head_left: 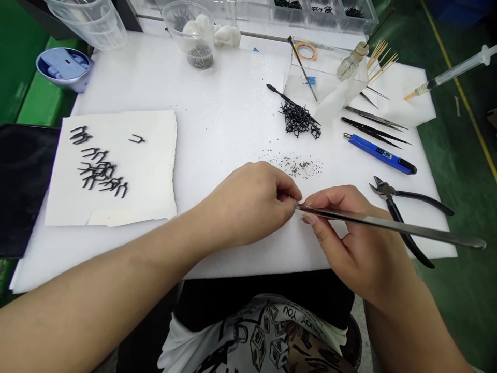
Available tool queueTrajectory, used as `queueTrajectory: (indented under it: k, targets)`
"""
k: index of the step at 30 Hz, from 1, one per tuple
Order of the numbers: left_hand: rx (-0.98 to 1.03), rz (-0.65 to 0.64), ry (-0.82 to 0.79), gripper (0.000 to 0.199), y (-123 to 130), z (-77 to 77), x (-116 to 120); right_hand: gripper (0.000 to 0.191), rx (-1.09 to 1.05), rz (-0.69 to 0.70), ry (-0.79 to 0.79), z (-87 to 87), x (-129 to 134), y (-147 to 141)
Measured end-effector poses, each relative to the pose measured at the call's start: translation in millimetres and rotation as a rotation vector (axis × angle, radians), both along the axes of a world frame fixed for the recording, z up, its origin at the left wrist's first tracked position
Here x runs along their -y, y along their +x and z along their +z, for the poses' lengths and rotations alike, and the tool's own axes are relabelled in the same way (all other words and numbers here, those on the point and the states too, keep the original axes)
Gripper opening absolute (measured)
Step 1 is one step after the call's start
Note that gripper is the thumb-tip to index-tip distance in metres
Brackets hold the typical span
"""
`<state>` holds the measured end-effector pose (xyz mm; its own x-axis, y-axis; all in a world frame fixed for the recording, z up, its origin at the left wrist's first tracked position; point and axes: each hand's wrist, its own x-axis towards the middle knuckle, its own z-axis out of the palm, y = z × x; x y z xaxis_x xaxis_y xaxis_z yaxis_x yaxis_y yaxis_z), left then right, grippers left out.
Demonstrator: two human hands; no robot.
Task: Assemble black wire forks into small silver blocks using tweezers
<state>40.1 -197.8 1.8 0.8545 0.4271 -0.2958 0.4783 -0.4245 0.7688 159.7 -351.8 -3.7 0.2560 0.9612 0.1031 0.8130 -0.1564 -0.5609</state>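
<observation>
Bare forearms (pixel 128 282) reach in from the person's side to a long, slim, silver, tweezer-like metal tool (pixel 388 223), held just above a white foam sheet (pixel 233 129). Right hand (pixel 357 233) is partly closed, thumb and fingers pinching the tool near its narrow tip; left hand (pixel 256 204) is curled almost into a fist, its fingertips meeting that tip and hiding whatever small piece they may have hold of. Good handling here likely means light, even pressure close to the tip, wrists low and steady, and the tool's long tail swung wide of the black-handled side cutters (pixel 388 194) to its right. Beyond the tool lie dark tiny offcuts (pixel 301 167) and a heap of thin black branching pieces (pixel 298 120); well left of it, torn white paper (pixel 151 176) bears black forked pieces (pixel 101 170). Farther beyond the tool, a clear plastic cup (pixel 209 36) holds white rounded lumps above dark grey grains, and a clear compartment box (pixel 264 15) has small black pieces in several cells. Right of those, past the tool, a small glass bottle (pixel 348 66) stands, its contents unclear, while a clear syringe (pixel 452 71) shows pale yellowish liquid.
</observation>
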Motion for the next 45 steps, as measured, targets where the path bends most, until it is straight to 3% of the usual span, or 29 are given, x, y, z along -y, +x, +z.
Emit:
queueTrajectory:
  k: [10,18,45]
  targets:
    - [-0.006,0.024,-0.013,0.02,-0.3,-5.2,-0.7,0.012,-0.086,-0.005,0.132,-10.4,4.5,0.1]
    - [-0.027,0.004,-0.001,0.022,-1.0,-4.2,-2.6,0.017,-0.354,-0.129,0.292,-28.6,9.7,2.2]
    - [-0.068,0.012,0.022,0.027,-0.9,0.8,-1.2,0.017,-0.295,-0.136,0.195,-23.8,6.4,1.1]
